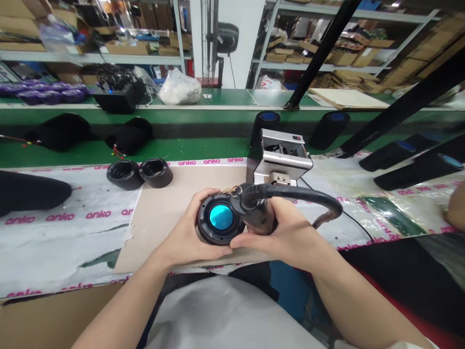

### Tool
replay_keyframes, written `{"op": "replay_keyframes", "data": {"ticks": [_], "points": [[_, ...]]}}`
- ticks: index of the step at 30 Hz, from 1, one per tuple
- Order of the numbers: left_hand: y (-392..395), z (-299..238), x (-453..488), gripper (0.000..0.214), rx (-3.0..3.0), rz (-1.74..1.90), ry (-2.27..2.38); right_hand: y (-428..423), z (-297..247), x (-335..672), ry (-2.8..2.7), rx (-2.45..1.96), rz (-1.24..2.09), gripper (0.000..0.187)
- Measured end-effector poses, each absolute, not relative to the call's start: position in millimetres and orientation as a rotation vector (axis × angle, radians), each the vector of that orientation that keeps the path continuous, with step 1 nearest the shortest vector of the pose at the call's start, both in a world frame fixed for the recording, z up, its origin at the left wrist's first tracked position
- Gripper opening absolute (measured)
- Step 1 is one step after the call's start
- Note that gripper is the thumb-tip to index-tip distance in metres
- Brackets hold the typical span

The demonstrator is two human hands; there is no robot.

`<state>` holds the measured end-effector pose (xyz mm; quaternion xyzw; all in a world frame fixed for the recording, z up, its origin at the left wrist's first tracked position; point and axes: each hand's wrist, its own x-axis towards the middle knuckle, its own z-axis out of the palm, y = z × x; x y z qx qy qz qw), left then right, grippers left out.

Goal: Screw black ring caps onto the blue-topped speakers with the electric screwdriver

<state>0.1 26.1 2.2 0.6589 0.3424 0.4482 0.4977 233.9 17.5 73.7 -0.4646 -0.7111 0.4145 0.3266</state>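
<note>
Green bench (203, 145), long, runs left to right. Near side covered w/ white plastic sheet (54, 232), pink "anko" print, torn in spots. Beige card sheet (163, 208) on plastic, middle. Two black round housings (125, 174) (156, 172) touching each other, just beside card's far left corner. Small silver machine (283, 157) at far right corner. Two black cylinders (61, 131) (129, 135) lying on bare green strip behind, two upright ones (267, 123) (332, 128) w/ blue tops.

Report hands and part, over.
Left hand grips round speaker unit. Right hand holds corded tool at its rim. Silver machine sits just behind.
</note>
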Motion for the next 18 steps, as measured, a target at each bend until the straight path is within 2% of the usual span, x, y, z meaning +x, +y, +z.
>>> {"op": "replay_keyframes", "data": {"ticks": [5,10,15,18], "points": [[26.7,-0.1,-1.7,0.103,1.59,1.072,0.848,16.8,78.8,233.8,-1.913,-1.173,1.106,0.066],[26.4,1.3,-1.4,0.099,1.555,1.074,0.827,14.1,77.9,231.4,-1.882,-1.353,1.084,0.065],[26.5,-4.8,-2.2,0.104,1.629,1.147,0.836,9.1,77.1,232.5,-1.953,-1.491,0.971,0.075],[25.5,-12.5,-4.1,0.11,1.661,1.178,0.858,7.7,82.5,232.2,-2.015,-1.434,0.914,0.063]]}}
